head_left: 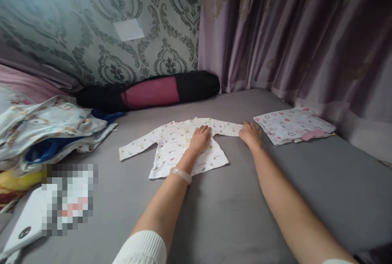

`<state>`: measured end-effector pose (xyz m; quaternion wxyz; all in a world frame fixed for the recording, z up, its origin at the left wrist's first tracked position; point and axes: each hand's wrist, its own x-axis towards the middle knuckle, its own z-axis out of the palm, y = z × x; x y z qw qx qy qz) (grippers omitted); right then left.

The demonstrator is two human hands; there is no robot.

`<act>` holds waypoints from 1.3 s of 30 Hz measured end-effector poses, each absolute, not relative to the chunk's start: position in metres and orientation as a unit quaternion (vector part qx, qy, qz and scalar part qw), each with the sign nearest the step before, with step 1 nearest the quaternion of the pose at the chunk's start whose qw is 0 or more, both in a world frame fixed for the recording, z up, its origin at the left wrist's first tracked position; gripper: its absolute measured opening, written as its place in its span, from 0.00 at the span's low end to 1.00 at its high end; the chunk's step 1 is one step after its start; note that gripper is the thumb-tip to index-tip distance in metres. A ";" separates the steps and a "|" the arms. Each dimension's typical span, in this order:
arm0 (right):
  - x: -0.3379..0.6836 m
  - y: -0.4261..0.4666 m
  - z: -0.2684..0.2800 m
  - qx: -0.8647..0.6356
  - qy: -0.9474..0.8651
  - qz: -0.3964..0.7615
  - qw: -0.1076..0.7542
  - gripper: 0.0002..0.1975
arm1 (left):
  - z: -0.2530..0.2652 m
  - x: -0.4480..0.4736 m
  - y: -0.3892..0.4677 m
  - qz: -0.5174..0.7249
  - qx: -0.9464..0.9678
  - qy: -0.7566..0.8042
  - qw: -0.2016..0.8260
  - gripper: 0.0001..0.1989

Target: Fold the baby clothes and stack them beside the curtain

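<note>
Lying spread on the grey bed (232,215), a small white long-sleeved baby shirt (171,145) with tiny coloured prints sits front-up directly under the hands. The left hand (200,138) rests flat and open on the chest of the shirt, fingers together, pressing rather than gripping; a pale bangle (181,175) circles its wrist. The right hand (250,133) sits at the end of the shirt's right-hand sleeve, fingers curled down onto the cuff; whether it pinches the fabric cannot be told.

Just beyond the right hand, to its outer side, lies a folded stack of white garments (292,125) with pink prints, close to it but apart. Past both hands, against the wall, a black roll with a pink middle (150,91) lies lengthwise. Well out from the left hand a loose heap of printed bedding and clothes (45,129) spreads, with blue and yellow cloth showing beneath. Nearer than that, beside the left forearm, rests a white flat object (27,219), partly blurred.

Grey-green damask wallpaper (92,23) stands behind, bearing a white plate, and mauve curtains (306,35) hang along the right side of the bed.
</note>
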<state>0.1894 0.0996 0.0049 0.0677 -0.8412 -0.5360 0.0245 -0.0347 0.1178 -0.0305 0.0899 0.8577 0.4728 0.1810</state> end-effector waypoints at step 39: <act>0.182 0.134 0.032 -0.677 -0.333 0.374 0.539 0.03 | -0.034 -0.033 0.120 0.182 0.856 0.474 0.095 0.21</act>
